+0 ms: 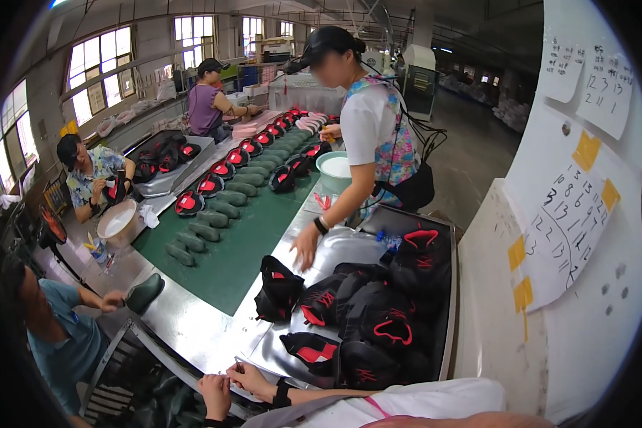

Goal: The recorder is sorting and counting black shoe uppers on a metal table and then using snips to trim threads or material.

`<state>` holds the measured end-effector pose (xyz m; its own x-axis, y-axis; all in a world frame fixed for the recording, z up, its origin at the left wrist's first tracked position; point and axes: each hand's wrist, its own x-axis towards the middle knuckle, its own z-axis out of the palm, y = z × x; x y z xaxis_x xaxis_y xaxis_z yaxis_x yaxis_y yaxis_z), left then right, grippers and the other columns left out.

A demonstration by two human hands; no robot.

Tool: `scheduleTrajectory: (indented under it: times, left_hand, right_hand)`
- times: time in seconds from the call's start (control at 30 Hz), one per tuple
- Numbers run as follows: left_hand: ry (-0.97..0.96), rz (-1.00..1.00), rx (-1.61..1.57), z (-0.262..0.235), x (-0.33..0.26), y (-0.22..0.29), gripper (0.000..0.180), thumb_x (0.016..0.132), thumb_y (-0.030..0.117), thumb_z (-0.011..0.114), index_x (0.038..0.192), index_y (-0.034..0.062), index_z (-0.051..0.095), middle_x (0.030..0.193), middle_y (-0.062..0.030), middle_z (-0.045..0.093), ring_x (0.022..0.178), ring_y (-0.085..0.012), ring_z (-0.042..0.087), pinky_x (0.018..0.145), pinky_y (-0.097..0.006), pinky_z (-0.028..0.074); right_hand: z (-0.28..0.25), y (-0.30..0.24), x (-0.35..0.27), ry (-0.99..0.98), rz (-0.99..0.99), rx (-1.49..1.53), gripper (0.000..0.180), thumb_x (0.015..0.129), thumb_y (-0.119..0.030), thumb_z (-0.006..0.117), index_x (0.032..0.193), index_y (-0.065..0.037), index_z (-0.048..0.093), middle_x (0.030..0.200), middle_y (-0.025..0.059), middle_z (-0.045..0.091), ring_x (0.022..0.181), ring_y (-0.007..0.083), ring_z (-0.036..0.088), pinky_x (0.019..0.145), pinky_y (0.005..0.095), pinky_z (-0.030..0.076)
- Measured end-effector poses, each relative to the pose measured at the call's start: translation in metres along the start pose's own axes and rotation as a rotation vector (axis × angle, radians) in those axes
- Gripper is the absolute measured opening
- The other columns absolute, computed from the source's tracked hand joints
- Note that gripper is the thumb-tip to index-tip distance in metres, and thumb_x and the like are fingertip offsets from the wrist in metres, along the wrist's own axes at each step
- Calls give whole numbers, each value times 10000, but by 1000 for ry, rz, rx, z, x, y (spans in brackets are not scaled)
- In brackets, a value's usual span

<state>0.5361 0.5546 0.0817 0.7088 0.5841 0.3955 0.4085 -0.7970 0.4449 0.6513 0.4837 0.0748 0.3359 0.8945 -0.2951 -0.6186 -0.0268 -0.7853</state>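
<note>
At the lower edge my left hand [215, 394] and my right hand [252, 380] are held close together, fingers closed in a pinch. Whatever lies between them is too small to make out. They hover by the near edge of the metal table [185, 307], above a dark crate [125, 381] of green shoe lasts. Right of my hands lies a black shoe upper [312, 351] with red lining. Beyond it a pile of black and red shoe uppers [374, 310] fills a metal tray [447, 307].
A green conveyor belt [192, 278] carries rows of lasts [225, 208] and uppers. A co-worker's hand [307, 246] reaches over the table; another co-worker [64, 328] at left touches a green last [145, 294]. Tubs [335, 167] stand beside the belt. Papers are taped to the right-hand panel [478, 299].
</note>
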Motion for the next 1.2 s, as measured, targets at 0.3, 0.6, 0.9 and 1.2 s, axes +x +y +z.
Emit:
scheduleTrajectory:
  times: [0.3, 0.6, 0.9, 1.2]
  left_hand:
    - [-290, -4, -183, 24, -13, -30, 150, 742, 213, 601, 722, 67, 573, 758, -120, 537, 798, -326, 457, 712, -416, 360]
    - [-264, -284, -529, 4, -7, 4, 168, 867, 128, 461, 787, -9, 516, 720, -137, 577, 610, -248, 534, 566, -328, 417]
    - [-119, -393, -469, -13, 4, 14, 181, 858, 111, 495, 734, -20, 492, 584, -83, 516, 496, -132, 460, 466, -272, 360]
    - [-23, -315, -456, -13, -4, -3, 74, 811, 44, 527, 761, -10, 522, 620, -90, 510, 547, -172, 487, 506, -286, 378]
  right_hand:
    - [1, -11, -6, -1, 13, -16, 152, 807, -151, 573, 820, 1, 577, 705, 24, 557, 608, 84, 507, 541, 212, 399]
    - [-6, 16, 10, 87, -183, -11, 221, 828, -141, 524, 979, 17, 558, 891, 57, 639, 565, 51, 492, 518, 191, 406]
    - [-2, 6, 1, 125, -378, -588, 312, 801, -63, 452, 1096, 21, 515, 996, 151, 610, 903, 217, 594, 743, 283, 458]
    - [5, -3, -6, -91, -58, -644, 407, 744, -274, 595, 1070, -50, 498, 765, 123, 610, 641, 212, 611, 600, 301, 463]
